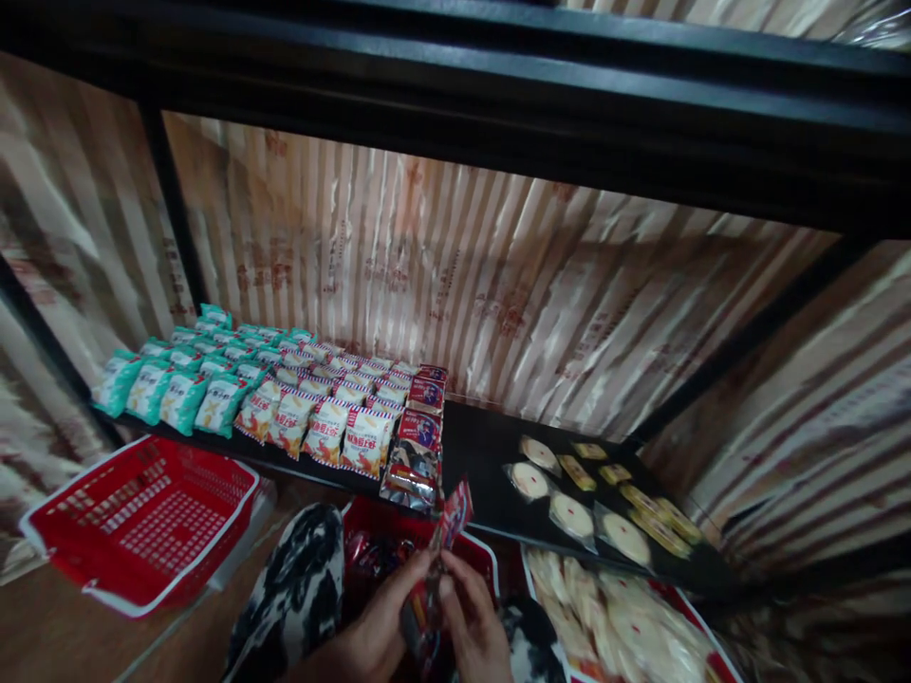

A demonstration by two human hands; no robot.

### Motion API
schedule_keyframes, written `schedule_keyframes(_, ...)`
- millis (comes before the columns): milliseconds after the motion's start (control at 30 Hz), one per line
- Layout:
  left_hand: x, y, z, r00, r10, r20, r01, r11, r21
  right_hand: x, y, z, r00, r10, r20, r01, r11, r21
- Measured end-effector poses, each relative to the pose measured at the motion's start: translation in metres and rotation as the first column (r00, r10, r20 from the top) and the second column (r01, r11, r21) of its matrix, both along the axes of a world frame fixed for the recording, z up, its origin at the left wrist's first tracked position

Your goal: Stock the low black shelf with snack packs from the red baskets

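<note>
My left hand (381,621) and my right hand (474,626) meet low in the middle, both pinched on a red snack packet (450,524) that sticks up between the fingers. Just under them is a red basket (370,524) holding more dark red packets. Ahead lies a black shelf (476,446). On it stand rows of teal packets (177,379), orange-and-white packets (320,417) and a column of dark red packets (417,441).
An empty red basket (142,517) sits on the wooden floor at left. A red tray of round pale crackers (619,621) is at lower right, with several round and yellow wrapped pieces (604,493) on the shelf above it. A black shelf frame (498,85) overhangs.
</note>
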State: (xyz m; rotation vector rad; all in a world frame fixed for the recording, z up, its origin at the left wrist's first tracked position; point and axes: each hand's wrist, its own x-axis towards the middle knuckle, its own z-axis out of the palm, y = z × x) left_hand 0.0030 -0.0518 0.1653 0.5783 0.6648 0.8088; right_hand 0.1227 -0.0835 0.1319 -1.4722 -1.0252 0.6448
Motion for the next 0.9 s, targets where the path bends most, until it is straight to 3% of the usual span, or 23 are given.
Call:
schedule_keyframes(100,0.0,0.008,0.007,0.978,-0.092,0.187,0.098,0.995,-0.026,0.011,0.009,-0.007,0.992,-0.035,0.124,0.036,0.999,-0.007)
schedule_keyframes(167,0.001,0.015,0.009,0.953,-0.134,0.273,0.161,0.984,-0.08,0.016,0.013,-0.01,0.99,-0.089,0.111,0.094,0.995,-0.039)
schedule_keyframes(300,0.005,0.032,0.012,0.941,-0.164,0.297,0.221,0.96,-0.171,0.017,0.02,-0.009,0.97,-0.155,-0.19,0.134,0.984,-0.119)
schedule_keyframes(400,0.011,0.044,0.012,0.933,-0.176,0.315,0.243,0.952,-0.188,0.013,0.027,-0.005,0.934,-0.199,-0.296,0.131,0.963,-0.237)
schedule_keyframes(500,0.021,0.055,0.009,0.95,-0.172,0.261,0.235,0.943,-0.234,0.015,0.035,-0.003,0.92,-0.198,-0.339,0.087,0.945,-0.316)
schedule_keyframes(600,0.029,0.065,0.006,0.995,-0.08,0.058,0.092,0.963,-0.253,0.023,0.045,0.001,0.909,-0.199,-0.365,0.082,0.947,-0.31)
schedule_keyframes(700,0.032,0.074,0.009,0.993,0.021,-0.116,-0.039,0.988,-0.15,0.035,0.055,0.011,0.893,-0.18,-0.412,0.061,0.956,-0.286)
schedule_keyframes(800,0.031,0.085,0.013,0.977,0.013,-0.212,-0.014,1.0,-0.006,0.044,0.068,0.026,0.88,-0.157,-0.449,0.021,0.956,-0.293)
schedule_keyframes(900,0.032,0.098,0.01,0.944,0.105,-0.312,-0.038,0.977,0.211,0.049,0.085,0.04,0.893,-0.178,-0.414,0.039,0.946,-0.322)
